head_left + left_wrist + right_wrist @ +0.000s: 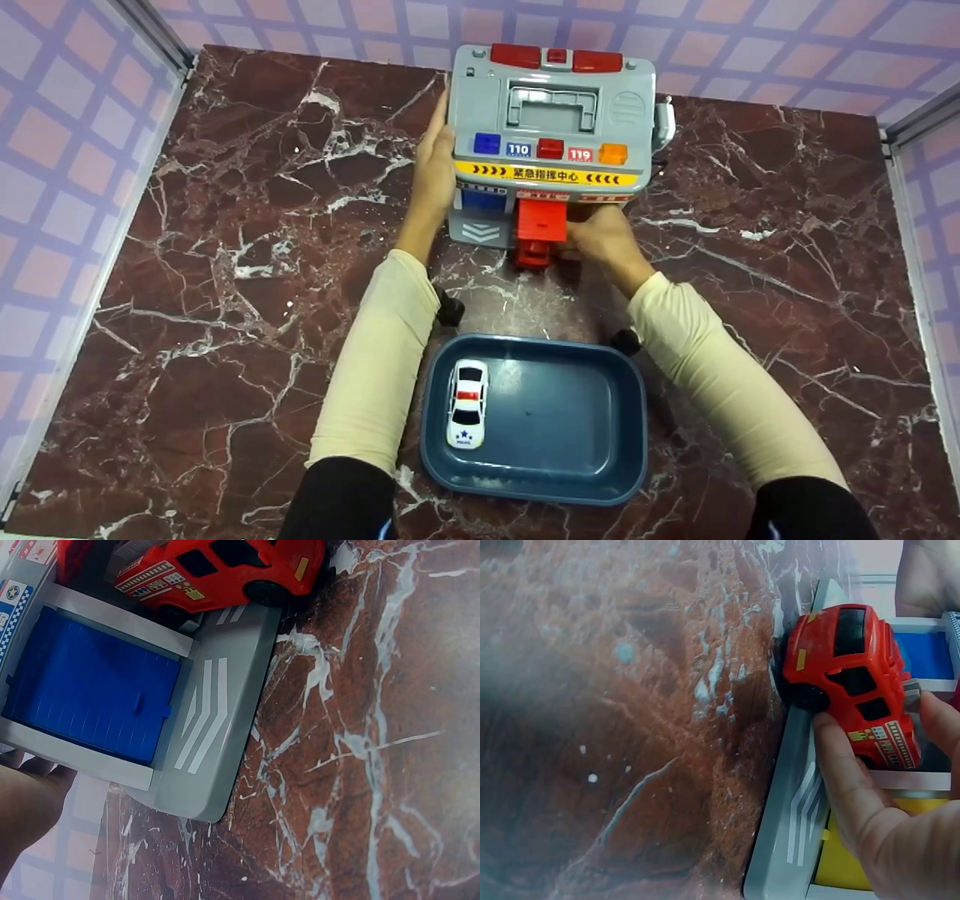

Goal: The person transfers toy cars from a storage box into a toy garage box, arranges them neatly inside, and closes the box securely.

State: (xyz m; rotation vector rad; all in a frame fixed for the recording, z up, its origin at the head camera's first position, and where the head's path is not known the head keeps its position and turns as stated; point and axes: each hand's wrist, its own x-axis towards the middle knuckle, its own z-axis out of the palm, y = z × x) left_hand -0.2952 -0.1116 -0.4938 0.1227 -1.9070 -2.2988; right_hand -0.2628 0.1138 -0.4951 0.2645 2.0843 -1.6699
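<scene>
A grey toy emergency station (481, 112) has a red garage door (542, 219) swung up at its middle bay. Below that door a red toy fire truck (533, 255) sits partly out of the bay on the grey ramp, its wheels over the ramp's edge. My right hand (606, 238) holds the truck, one finger (840, 765) along its side and the thumb at its rear. Against the station's left side, my left hand (435, 169) rests with fingers extended. The blue door (94, 682) and the yellow door (847, 851) are down.
A dark blue tray (540, 491) stands in front of the station, with a white toy police car (466, 405) in its left part. The marbled tabletop (247, 262) is bounded by patterned panels at the back and sides.
</scene>
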